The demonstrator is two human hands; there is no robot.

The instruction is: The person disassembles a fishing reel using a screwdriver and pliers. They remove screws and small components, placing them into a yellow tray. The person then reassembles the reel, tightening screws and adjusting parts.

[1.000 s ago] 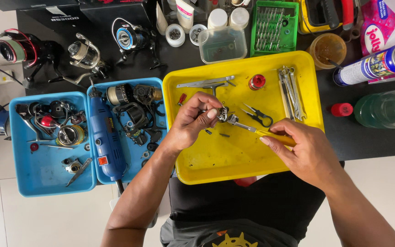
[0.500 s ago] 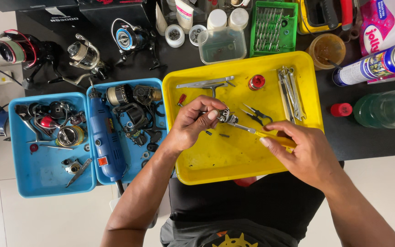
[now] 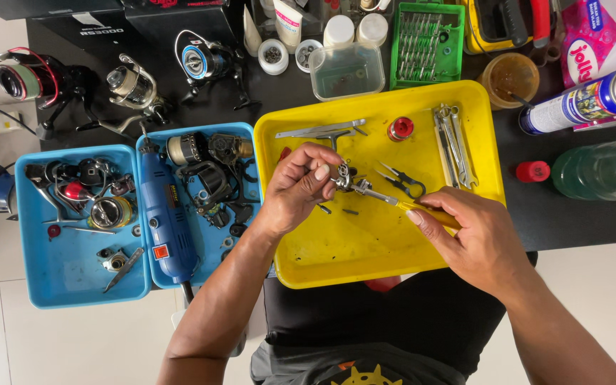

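Note:
My left hand (image 3: 295, 187) pinches a small metal reel part (image 3: 341, 176) above the yellow tray (image 3: 365, 264). In my right hand (image 3: 473, 235) is a yellow-handled screwdriver (image 3: 401, 204), its thin shaft pointing left with the tip at the metal part. Both hands hover over the middle of the tray. A few small screws (image 3: 336, 209) lie on the tray floor below the part.
Inside the yellow tray lie small black scissors (image 3: 402, 180), a red knob (image 3: 400, 128), wrenches (image 3: 454, 146) and a T-shaped metal tool (image 3: 326, 131). Left, two blue trays hold reel parts and a blue rotary tool (image 3: 165, 217). Fishing reels (image 3: 133, 89), a green bit case (image 3: 428, 44), a spray can (image 3: 586, 101) stand behind.
My left hand with the metal part has shifted slightly; the screwdriver tip stays at the part. Little else differs.

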